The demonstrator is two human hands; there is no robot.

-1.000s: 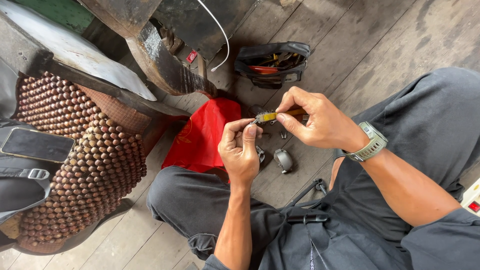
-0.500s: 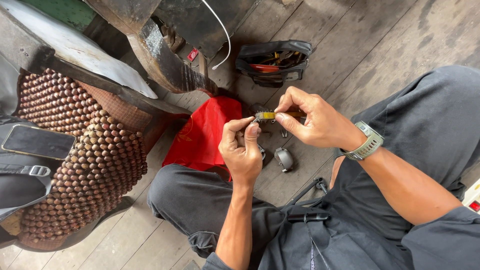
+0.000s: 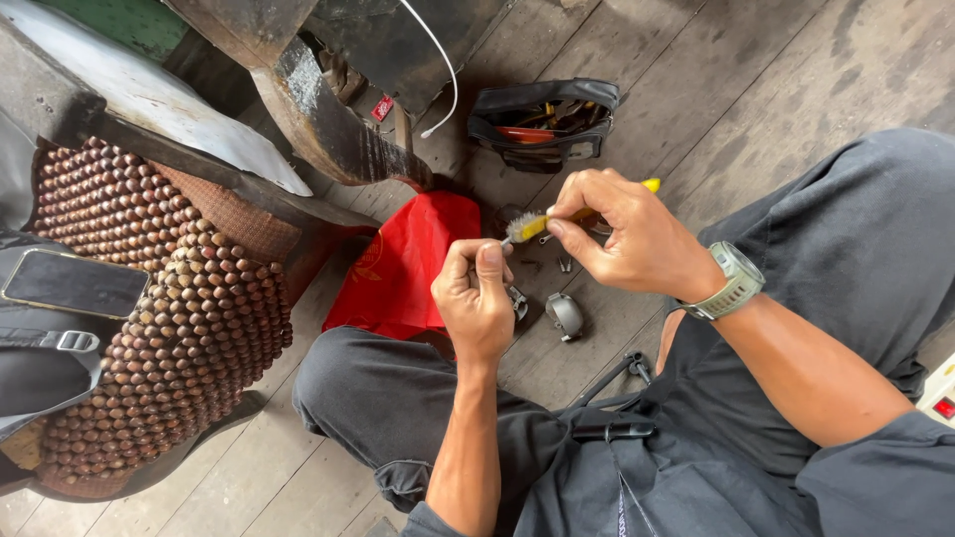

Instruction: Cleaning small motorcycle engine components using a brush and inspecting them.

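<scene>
A: What have you got in your hands?

B: Your right hand (image 3: 637,239) pinches a small yellow-handled wire brush (image 3: 542,224), thumb and fingers closed on the handle, bristles pointing at your left hand (image 3: 476,298). That left hand is curled shut around something small; you can't tell what, the fingers hide it.

A: Where does that sit?

B: Held up over the plank floor (image 3: 796,70), above your crossed legs, just beside the red plastic bag (image 3: 403,268).

A: How far along does the cleaning look?

B: Hard to judge. The bristles are at the hidden piece, so brushing seems under way. A rounded grey metal part (image 3: 565,315) and a smaller metal bit (image 3: 517,301) lie on the boards below your hands, apparently waiting. The open black tool pouch (image 3: 542,124) sits further out, untouched
</scene>
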